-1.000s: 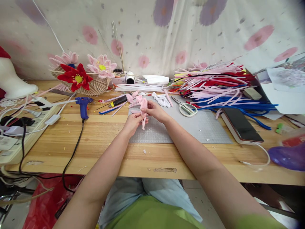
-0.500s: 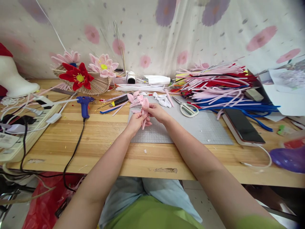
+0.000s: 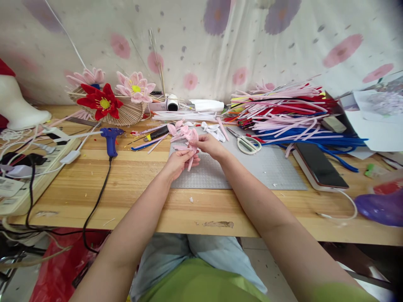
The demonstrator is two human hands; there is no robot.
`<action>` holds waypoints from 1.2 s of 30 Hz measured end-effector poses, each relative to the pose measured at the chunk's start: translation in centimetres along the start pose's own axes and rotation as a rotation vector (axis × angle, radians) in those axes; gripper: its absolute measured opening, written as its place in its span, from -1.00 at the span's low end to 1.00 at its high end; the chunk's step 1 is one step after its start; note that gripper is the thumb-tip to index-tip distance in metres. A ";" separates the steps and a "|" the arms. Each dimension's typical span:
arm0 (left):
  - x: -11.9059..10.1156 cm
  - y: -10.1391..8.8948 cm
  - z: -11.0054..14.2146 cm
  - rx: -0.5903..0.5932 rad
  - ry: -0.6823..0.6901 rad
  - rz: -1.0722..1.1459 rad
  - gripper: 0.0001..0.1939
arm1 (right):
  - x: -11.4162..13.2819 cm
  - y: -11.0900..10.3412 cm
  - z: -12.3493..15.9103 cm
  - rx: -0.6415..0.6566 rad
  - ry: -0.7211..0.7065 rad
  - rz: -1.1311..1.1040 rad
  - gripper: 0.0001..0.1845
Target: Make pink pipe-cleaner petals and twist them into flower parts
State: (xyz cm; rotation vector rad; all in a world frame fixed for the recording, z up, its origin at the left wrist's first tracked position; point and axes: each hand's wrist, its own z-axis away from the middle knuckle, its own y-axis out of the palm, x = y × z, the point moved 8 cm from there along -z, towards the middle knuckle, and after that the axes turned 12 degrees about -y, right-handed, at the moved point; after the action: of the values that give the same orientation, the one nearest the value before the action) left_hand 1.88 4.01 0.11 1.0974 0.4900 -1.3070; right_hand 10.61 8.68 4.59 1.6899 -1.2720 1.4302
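A pink pipe cleaner [image 3: 190, 164], bent into a loop at its top with loose ends hanging down, is held between my hands above the grey cutting mat [image 3: 261, 176]. My left hand [image 3: 181, 162] pinches its lower part between thumb and fingers. Higher up, my right hand [image 3: 208, 145] grips the looped part with bent fingers. Just behind the hands lie shaped pink petals [image 3: 179, 125]. White petal-like pieces [image 3: 215, 132] sit a little to their right on the mat. My fingers hide part of the held piece.
Scissors [image 3: 248, 144] rest on the mat near a heap of coloured pipe cleaners [image 3: 283, 105]. A blue glue gun [image 3: 111, 140] stands left, its black cord trailing. Finished flowers [image 3: 102, 102] are at the back left; a phone [image 3: 320, 164] is at right.
My right hand has shifted slightly at the top of the pink pipe cleaner, whose loop looks wider now. My left hand stays nearly in place, still holding the lower part.
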 end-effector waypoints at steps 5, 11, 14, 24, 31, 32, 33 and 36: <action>0.0 -0.4 0.1 -0.072 -0.032 0.000 -0.87 | -0.5 1.0 0.1 -0.062 0.037 -0.122 -0.54; -0.2 -0.8 0.5 -0.194 -0.045 -0.096 -0.90 | -1.3 -0.2 0.0 -0.088 0.059 -0.164 -0.50; 0.1 -0.8 0.4 -0.190 -0.056 -0.141 -0.90 | -1.4 -1.8 -0.3 -0.177 0.010 -0.109 -0.56; 0.0 -1.1 -0.3 -0.216 -0.011 -0.114 -0.86 | -2.6 -2.3 -0.2 -0.378 -0.041 -0.031 -0.60; 0.2 -0.6 -0.4 -0.207 -0.034 -0.181 -0.89 | -2.1 -2.5 -0.7 -0.426 -0.189 0.092 -0.63; 0.3 -0.4 -0.4 -0.177 -0.048 -0.198 -0.91 | -1.9 -2.4 -0.7 -0.441 -0.213 0.126 -0.63; 0.5 -0.1 -0.3 -0.148 -0.062 -0.215 -0.92 | -1.8 -2.2 -0.7 -0.442 -0.226 0.154 -0.64; 0.6 -0.1 -0.3 -0.140 -0.062 -0.240 -0.92 | -1.9 -1.2 -0.8 -0.392 -0.215 0.139 -0.67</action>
State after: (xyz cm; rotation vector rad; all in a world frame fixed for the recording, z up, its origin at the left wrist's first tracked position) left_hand 2.00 3.98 -0.56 0.8988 0.6718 -1.4868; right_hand 11.41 10.35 3.19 1.5378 -1.6903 1.0034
